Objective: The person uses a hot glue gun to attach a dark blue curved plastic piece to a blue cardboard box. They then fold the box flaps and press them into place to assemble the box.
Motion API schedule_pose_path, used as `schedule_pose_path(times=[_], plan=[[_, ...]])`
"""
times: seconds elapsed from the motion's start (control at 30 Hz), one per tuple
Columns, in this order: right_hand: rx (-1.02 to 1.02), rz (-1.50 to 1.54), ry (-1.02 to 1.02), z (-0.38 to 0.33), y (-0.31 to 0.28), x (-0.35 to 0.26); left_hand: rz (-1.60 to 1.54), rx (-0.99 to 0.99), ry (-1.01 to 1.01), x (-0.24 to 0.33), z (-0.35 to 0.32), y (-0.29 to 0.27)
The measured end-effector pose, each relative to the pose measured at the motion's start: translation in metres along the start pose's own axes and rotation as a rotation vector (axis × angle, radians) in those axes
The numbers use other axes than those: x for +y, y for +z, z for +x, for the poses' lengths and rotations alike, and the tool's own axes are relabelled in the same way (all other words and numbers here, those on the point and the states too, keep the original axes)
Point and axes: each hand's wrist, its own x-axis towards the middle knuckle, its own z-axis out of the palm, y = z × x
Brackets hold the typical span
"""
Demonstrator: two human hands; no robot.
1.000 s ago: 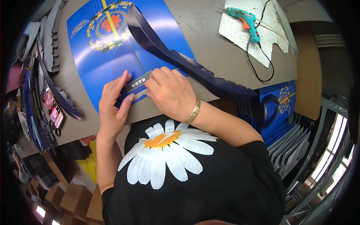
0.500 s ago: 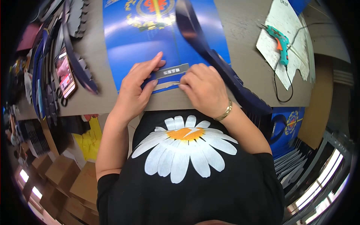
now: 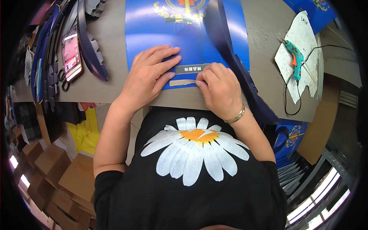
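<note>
A glossy blue printed board with a gold and red emblem lies on the table in front of me. Near its front edge sits a grey label with light lettering, and just below that a pale, ragged-edged strip. My left hand rests on the board's left side, fingers stretched and thumb close to the label's left end. My right hand is pinched at the right end of the pale strip; what its fingertips hold is hidden. Past it, a dark blue curved strip crosses the board's right part.
A teal glue gun with a black cord lies on a white sheet at the right. On the left are a phone, black-handled scissors and several dark curved strips. Cardboard boxes stand below left.
My left hand has drawn back from the label and spread its fingers, uncovering more of the label and pale strip. My right hand stays at the strip's right end. The whole view has shifted.
</note>
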Motion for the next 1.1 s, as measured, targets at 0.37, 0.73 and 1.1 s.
schedule_pose_path(times=[0.37,0.73,1.1], plan=[[0.058,0.036,-0.021,0.002,-0.004,-0.006,-0.008,0.023,0.011,-0.002,0.000,0.002],[-0.110,-0.076,-0.152,0.010,0.001,-0.005,-0.010,0.053,0.028,-0.004,-0.001,0.004],[-0.018,-0.010,-0.185,0.031,0.019,-0.021,-0.017,0.087,0.030,-0.007,-0.001,0.006]])
